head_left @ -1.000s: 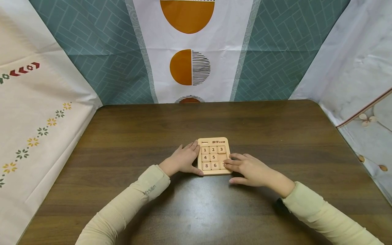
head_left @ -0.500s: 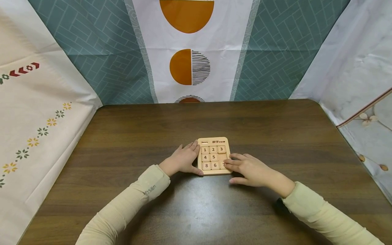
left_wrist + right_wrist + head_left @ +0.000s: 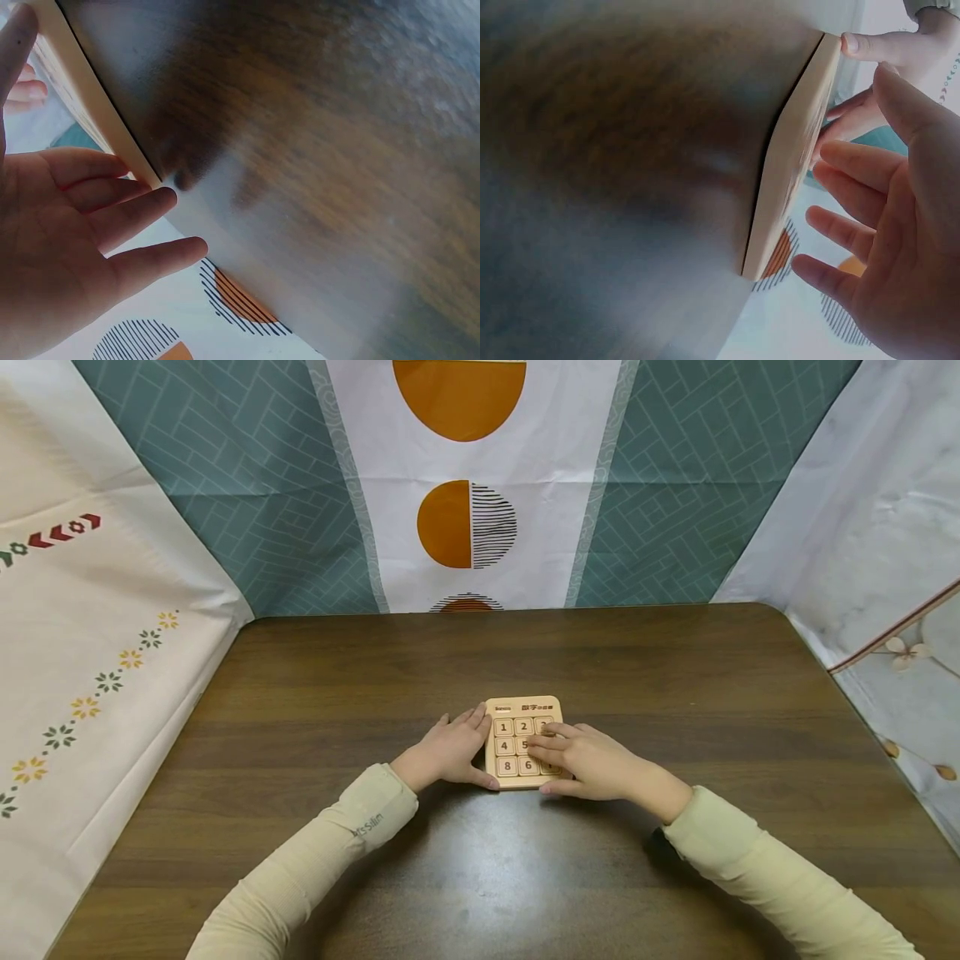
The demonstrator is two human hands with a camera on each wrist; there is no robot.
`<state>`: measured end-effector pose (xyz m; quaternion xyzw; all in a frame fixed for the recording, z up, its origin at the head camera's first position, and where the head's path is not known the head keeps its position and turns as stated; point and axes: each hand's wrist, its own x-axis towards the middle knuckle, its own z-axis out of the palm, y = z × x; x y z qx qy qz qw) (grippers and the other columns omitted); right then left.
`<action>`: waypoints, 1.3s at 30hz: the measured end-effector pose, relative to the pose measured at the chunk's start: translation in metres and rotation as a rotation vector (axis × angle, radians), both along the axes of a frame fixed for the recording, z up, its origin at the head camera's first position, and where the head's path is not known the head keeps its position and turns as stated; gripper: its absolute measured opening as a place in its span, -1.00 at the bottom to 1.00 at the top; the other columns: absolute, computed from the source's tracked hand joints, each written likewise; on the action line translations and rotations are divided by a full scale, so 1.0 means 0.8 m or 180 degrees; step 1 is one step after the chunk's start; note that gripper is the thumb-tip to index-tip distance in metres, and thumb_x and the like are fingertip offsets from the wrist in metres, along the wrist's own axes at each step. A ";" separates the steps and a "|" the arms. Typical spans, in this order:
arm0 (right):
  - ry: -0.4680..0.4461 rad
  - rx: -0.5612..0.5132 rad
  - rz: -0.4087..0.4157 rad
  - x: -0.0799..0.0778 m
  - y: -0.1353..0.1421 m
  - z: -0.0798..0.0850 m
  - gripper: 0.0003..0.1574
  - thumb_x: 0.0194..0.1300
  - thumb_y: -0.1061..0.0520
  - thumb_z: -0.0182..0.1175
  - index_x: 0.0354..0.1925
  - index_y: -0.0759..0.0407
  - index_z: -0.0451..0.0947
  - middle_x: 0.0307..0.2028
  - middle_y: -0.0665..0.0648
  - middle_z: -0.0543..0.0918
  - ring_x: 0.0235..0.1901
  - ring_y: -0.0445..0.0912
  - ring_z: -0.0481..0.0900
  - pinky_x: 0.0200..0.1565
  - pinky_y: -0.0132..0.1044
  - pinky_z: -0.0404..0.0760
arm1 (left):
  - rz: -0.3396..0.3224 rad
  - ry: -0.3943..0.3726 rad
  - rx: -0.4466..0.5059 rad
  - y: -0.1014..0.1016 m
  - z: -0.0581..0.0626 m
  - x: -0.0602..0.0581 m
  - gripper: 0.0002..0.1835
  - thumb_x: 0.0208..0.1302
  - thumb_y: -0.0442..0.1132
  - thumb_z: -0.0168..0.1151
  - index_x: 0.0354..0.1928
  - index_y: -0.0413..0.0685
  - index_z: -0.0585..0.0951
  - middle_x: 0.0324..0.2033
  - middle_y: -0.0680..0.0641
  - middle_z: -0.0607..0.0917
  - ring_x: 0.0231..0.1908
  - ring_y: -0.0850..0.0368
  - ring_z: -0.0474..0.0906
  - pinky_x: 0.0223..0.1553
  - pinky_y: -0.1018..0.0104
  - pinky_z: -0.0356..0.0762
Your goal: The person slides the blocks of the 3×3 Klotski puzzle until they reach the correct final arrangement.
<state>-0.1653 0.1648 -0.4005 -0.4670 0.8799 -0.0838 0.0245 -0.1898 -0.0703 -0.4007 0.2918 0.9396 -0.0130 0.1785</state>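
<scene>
A wooden number slide puzzle (image 3: 517,783) lies flat on the table. Its 1, 2, 4, 5, 6 and 8 tiles show at least in part, while fingers cover much of the right column. Along the left edge rests my left hand (image 3: 450,752), fingers extended and thumb at the near left corner. My right hand (image 3: 600,764) reaches over the board from the right, its fingertips on or just above the tiles near the 5 and 3. In the right wrist view, the right fingers (image 3: 844,231) are loosely bent beside the puzzle's side (image 3: 787,180), and no tile is held.
The brown wooden table (image 3: 360,668) extends around the puzzle. Behind it hangs a teal and white cloth (image 3: 480,527) with orange shapes. Pale patterned cloths (image 3: 97,635) line the left and right sides.
The right hand has moved leftward and slightly away from the body, further over the tiles; its fingers now cover the gap beside the 5. The left hand and puzzle stay in place.
</scene>
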 end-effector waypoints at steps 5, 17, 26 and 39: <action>0.0044 0.0066 0.0002 0.005 0.004 0.004 -0.31 0.22 -0.22 0.10 0.14 0.21 0.45 0.14 0.13 0.47 0.20 0.12 0.28 0.06 0.05 0.33 | -0.0001 0.0000 0.0005 0.000 -0.001 -0.001 0.18 -0.11 0.42 0.18 0.36 -0.30 0.05 0.36 -0.26 -0.02 0.32 -0.09 0.01 0.18 -0.15 0.09; 0.0108 -0.0065 -0.0031 0.008 0.012 0.002 -0.28 0.17 -0.21 0.15 0.13 0.24 0.45 0.12 0.16 0.48 0.16 0.12 0.32 0.02 0.06 0.36 | 0.0023 -0.0038 -0.0007 -0.001 0.001 0.000 0.19 -0.12 0.41 0.19 0.37 -0.30 0.03 0.36 -0.25 -0.03 0.33 -0.08 0.00 0.18 -0.15 0.09; -0.0061 0.0145 -0.0051 0.000 -0.002 -0.004 -0.20 0.19 -0.26 0.10 0.22 0.21 0.35 0.20 0.15 0.40 0.23 0.13 0.23 0.09 0.06 0.29 | 0.0005 -0.0052 -0.0019 0.002 0.001 -0.001 0.18 -0.11 0.41 0.18 0.36 -0.30 0.05 0.36 -0.26 -0.02 0.32 -0.10 0.02 0.18 -0.15 0.09; -0.0001 0.0175 -0.0200 0.000 0.011 0.002 -0.26 0.19 -0.26 0.10 0.15 0.21 0.45 0.12 0.15 0.49 0.19 0.10 0.29 0.07 0.03 0.32 | 0.0016 -0.0065 -0.0009 0.000 0.002 0.000 0.19 -0.10 0.41 0.18 0.37 -0.30 0.02 0.36 -0.25 -0.05 0.33 -0.09 -0.02 0.19 -0.15 0.06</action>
